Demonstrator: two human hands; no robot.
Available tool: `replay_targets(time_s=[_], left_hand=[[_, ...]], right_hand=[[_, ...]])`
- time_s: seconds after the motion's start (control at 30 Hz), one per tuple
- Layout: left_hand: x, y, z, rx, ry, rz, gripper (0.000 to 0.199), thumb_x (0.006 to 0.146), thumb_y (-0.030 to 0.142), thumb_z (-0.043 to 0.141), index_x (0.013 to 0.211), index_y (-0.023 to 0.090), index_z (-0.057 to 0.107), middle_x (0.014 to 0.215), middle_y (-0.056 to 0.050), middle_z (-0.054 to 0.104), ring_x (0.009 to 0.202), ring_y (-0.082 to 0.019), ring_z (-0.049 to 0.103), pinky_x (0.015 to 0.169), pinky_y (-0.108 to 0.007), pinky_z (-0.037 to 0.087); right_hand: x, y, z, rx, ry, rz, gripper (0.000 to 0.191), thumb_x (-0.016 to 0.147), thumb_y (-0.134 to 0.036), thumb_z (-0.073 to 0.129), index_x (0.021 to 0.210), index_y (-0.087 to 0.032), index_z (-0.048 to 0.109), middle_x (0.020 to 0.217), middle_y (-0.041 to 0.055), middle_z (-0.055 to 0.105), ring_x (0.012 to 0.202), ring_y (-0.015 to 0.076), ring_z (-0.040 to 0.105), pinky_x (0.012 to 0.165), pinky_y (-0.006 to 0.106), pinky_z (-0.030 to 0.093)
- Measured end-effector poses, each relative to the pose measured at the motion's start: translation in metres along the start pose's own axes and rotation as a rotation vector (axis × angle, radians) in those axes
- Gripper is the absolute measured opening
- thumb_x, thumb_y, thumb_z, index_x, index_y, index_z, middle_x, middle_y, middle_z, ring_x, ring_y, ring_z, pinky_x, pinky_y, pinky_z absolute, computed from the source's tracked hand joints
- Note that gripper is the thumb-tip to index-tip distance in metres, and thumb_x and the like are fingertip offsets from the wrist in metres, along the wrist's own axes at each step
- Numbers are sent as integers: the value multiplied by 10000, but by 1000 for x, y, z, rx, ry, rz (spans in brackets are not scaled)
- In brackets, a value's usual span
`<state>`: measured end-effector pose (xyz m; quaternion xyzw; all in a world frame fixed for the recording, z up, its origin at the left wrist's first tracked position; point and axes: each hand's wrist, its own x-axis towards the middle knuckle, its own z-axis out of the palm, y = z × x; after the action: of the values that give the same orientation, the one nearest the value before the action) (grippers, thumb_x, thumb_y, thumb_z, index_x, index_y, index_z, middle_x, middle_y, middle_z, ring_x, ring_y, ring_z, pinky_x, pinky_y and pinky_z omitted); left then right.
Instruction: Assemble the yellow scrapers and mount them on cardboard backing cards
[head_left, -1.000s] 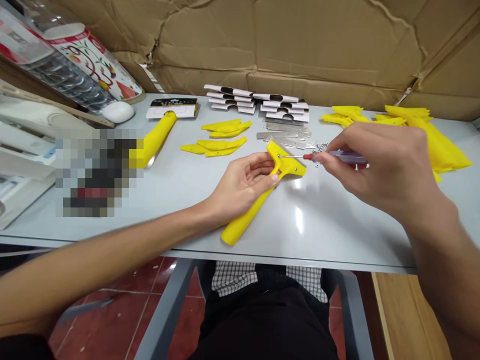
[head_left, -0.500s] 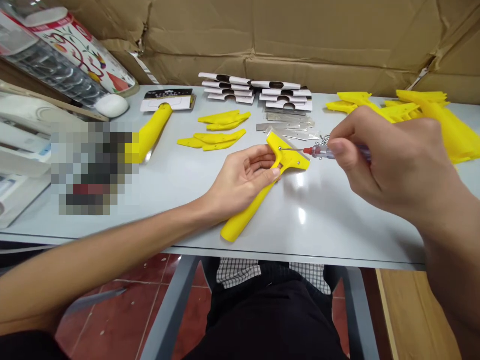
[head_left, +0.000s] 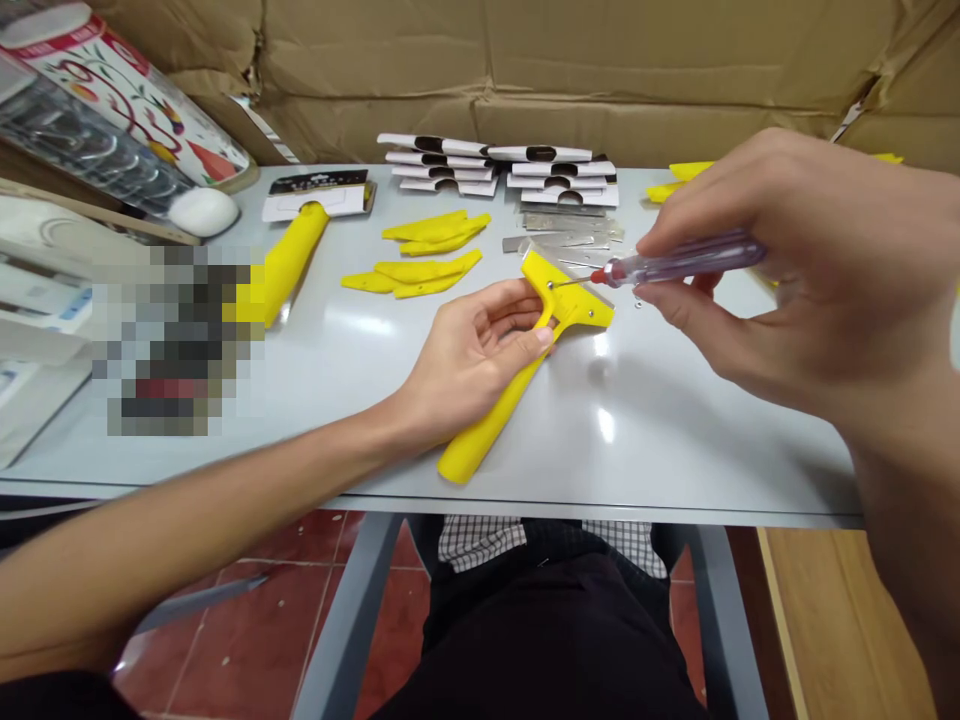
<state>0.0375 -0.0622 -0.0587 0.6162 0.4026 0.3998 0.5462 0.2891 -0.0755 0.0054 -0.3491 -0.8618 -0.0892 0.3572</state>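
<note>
**Screwdriver at the scraper head**

The left hand [head_left: 472,355] grips a yellow scraper [head_left: 525,365] lying on the grey table [head_left: 675,440]. The right hand [head_left: 810,270] pinches a clear-handled screwdriver [head_left: 675,263], its tip at what looks like a screw in the scraper's head. Metal blades [head_left: 562,225] lie just behind.

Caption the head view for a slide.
Left hand steadies a yellow scraper on the grey table while the right hand sets a screwdriver to its head.

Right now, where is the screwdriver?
The screwdriver is in the right hand, right of centre in the head view, its tip on the yellow scraper that the left hand holds.
</note>
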Motion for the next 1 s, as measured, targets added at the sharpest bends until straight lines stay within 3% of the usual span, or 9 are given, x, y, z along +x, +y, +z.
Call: replay_targets(time_s=[0.1, 0.27, 0.5, 0.63, 0.8, 0.9, 1.0], left_hand=[[-1, 3, 2, -4, 20, -38, 392, 867, 345, 889, 1203, 183, 767, 1347, -123, 785, 1278, -310, 723, 1183, -525, 559], [-2, 4, 4, -24, 36, -66, 362, 893, 318, 851, 1211, 172, 757, 1380, -136, 768, 1284, -325, 721, 1167, -546, 567], [0, 0, 3, -48, 35, -65, 372, 875, 303, 872, 1195, 163, 746, 1355, -138, 777, 1257, -308, 732, 1177, -532, 559], [0, -1, 2, -55, 27, -58, 355, 875, 315, 879, 1170, 174, 744, 1347, -130, 782, 1253, -303, 735, 1168, -527, 568], [-1, -1, 2, -58, 30, -74, 370, 874, 324, 888, 1171, 169, 732, 1314, -133, 779, 1218, -293, 738, 1140, -522, 588], [-2, 1, 3, -53, 24, -92, 392, 875, 346, 890, 1182, 167, 726, 1314, -136, 770, 1224, -294, 727, 1119, -513, 602], [-3, 1, 3, -43, 28, -98, 416, 863, 366, 902, 1176, 159, 723, 1306, -142, 762, 1232, -300, 718, 1117, -519, 601]], right_hand=[[-1, 1, 6, 23, -6, 40, 115, 1027, -346, 702, 1093, -264, 657, 957, 8, 777, 717, 168, 703, 643, 352, 512], [-2, 1, 8, 5, -9, 152, 262, 1124, -422, 511, 1010, -256, 679, 643, -16, 673, 552, 182, 636, 590, 381, 436], [0, -4, 4, 0, -25, 92, 82, 1061, -257, 620, 1072, -275, 699, 918, -10, 807, 725, 194, 753, 707, 359, 546], [-1, -5, 5, 46, 20, 65, 174, 1018, -175, 649, 1151, -283, 681, 1108, -4, 823, 778, 173, 773, 748, 341, 590], [-4, 0, 9, 16, 54, 21, 128, 1040, -265, 610, 1151, -270, 675, 1094, 11, 826, 733, 172, 741, 707, 350, 584], [-5, 3, 9, -35, 7, 75, 264, 1105, -407, 517, 1157, -217, 692, 929, 45, 801, 694, 198, 715, 638, 356, 523], [-4, 6, 7, -76, -18, 125, 336, 1140, -393, 438, 1061, -213, 709, 783, 32, 740, 684, 210, 703, 626, 356, 476]])
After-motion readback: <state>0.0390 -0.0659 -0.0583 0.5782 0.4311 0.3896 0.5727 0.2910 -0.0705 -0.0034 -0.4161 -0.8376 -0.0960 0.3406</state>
